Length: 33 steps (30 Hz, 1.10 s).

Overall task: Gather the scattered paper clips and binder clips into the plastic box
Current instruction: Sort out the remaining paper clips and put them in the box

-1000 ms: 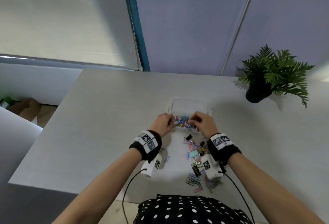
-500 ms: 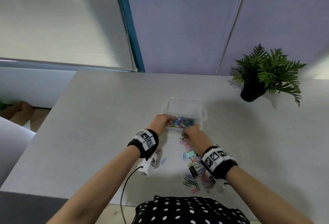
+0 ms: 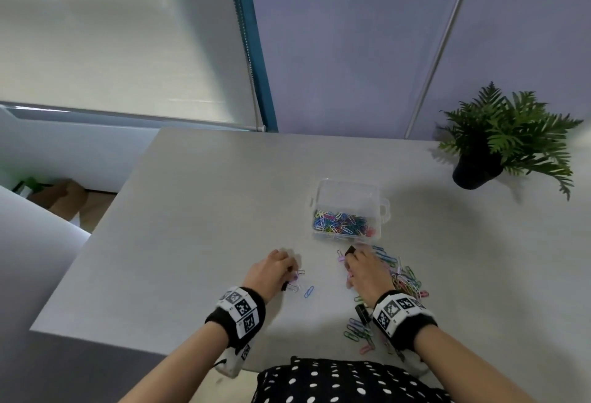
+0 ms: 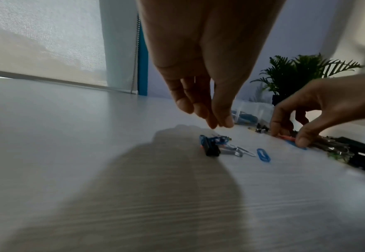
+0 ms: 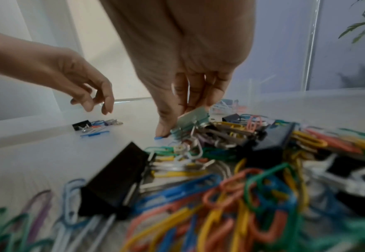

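At lower centre-left of the head view the left hand (image 3: 268,273) hovers over a small cluster of clips (image 3: 295,281), fingers (image 4: 201,109) loosely extended and holding nothing, just above a black binder clip (image 4: 211,150) and a blue paper clip (image 4: 263,155). Right of it the right hand (image 3: 367,271) reaches into the scattered pile (image 3: 404,281), thumb and fingers pinching a pale green binder clip (image 5: 192,119). Above, mid-frame, the clear plastic box (image 3: 348,191) sits on the grey table (image 3: 192,226), coloured paper clips (image 3: 342,222) inside. At far right stands a potted plant (image 3: 499,140)
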Tool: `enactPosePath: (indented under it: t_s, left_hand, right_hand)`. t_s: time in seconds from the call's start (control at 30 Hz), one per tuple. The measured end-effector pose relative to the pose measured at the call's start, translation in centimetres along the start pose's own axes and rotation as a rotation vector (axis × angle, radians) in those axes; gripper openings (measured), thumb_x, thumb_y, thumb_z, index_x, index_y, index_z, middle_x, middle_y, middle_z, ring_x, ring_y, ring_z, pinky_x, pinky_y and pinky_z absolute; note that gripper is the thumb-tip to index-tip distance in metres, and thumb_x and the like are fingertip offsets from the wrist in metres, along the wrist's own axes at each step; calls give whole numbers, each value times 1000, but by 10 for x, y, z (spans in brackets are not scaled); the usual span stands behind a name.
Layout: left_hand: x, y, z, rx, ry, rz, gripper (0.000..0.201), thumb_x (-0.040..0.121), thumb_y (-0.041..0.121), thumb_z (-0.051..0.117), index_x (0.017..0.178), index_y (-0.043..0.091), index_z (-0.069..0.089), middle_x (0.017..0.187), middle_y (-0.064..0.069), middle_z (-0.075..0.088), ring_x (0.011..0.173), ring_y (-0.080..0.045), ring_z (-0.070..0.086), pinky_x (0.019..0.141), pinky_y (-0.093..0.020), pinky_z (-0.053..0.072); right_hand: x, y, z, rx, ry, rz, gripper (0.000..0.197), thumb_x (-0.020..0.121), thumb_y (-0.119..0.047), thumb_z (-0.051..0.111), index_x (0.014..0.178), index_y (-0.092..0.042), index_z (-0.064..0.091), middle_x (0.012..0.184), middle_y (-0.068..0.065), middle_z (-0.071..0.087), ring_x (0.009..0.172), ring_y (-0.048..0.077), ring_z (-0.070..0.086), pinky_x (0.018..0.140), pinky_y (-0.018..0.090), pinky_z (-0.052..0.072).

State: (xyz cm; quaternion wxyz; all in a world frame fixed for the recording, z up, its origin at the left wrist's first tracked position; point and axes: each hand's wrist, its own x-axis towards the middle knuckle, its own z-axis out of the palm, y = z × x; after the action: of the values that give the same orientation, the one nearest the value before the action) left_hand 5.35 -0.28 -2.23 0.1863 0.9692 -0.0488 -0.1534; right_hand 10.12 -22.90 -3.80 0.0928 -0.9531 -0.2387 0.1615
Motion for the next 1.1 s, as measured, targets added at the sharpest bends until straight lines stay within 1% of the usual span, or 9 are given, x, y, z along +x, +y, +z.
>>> enactPosePath:
  t_s: [0.1, 0.23, 0.37, 0.5, 0.6, 0.73, 0.83, 0.97, 1.1]
  left_hand:
    - [6, 4, 1, 73, 67, -47, 19, 88, 22, 52, 106, 16, 57, 112, -2, 56, 109, -20, 50, 81, -31, 45]
    - [12, 5, -3, 8, 32, -331, 30, 86, 24, 55, 111, 9, 52, 118, -6, 55, 116, -24, 47, 90, -34, 43]
    - [10, 12, 6, 78, -45, -278, 32, 84, 26, 59, 110, 9, 51, 121, -7, 54, 117, -24, 48, 90, -36, 45]
    - [9, 15, 8, 102, -90, -274, 23, 86, 19, 53, 107, 11, 56, 119, -10, 55, 115, -26, 50, 91, -36, 45]
    - [8, 10, 7, 80, -162, -290, 22, 84, 16, 55, 106, 14, 60, 119, -10, 56, 115, -27, 52, 91, -35, 45]
    - [8, 3, 5, 26, -181, -274, 20, 83, 13, 54, 100, 16, 63, 116, -8, 58, 111, -25, 54, 88, -33, 46]
    - [8, 3, 1, -65, -157, -267, 19, 81, 8, 50, 94, 14, 63, 112, -6, 61, 110, -24, 54, 90, -33, 47]
    - [9, -1, -4, -248, -113, -304, 19, 81, 2, 48, 74, 18, 54, 89, -4, 68, 81, -21, 60, 74, -24, 50]
    - [4, 2, -11, -411, -66, -245, 33, 80, -13, 39, 68, 17, 48, 65, -2, 60, 51, -12, 54, 48, -8, 44]
  right_hand:
    - [-2, -3, -5, -64, 15, -40, 29, 83, -14, 56, 112, -11, 50, 121, 5, 51, 118, 24, 41, 99, 34, 33]
    - [-6, -8, 0, -2, 9, -195, 23, 83, -4, 50, 104, -11, 52, 112, 5, 55, 110, 25, 43, 99, 35, 34]
    - [-8, -14, 4, 166, -22, -328, 22, 85, -7, 54, 105, -13, 56, 108, 1, 60, 108, 20, 44, 97, 32, 34]
    - [-5, -11, -1, 399, -38, -217, 22, 83, -8, 60, 104, -14, 57, 100, 0, 59, 100, 16, 48, 88, 28, 41]
    - [-3, -7, 0, 341, -21, -207, 24, 83, -15, 62, 107, -14, 56, 106, 3, 58, 104, 18, 46, 86, 23, 34]
    - [-1, -10, 6, 174, -52, -198, 47, 77, -30, 68, 116, -12, 50, 119, 3, 48, 115, 18, 39, 95, 26, 33]
    - [-1, -16, 6, 82, -95, -209, 49, 75, -24, 70, 115, -8, 48, 120, 7, 43, 114, 20, 37, 89, 30, 40]
    - [-3, -15, 8, 132, -86, -206, 30, 77, -13, 68, 99, -5, 50, 108, 9, 43, 101, 22, 42, 73, 35, 45]
    - [-2, -6, 4, 312, -105, -131, 19, 77, -16, 68, 79, -11, 50, 91, -3, 41, 84, 13, 41, 70, 27, 38]
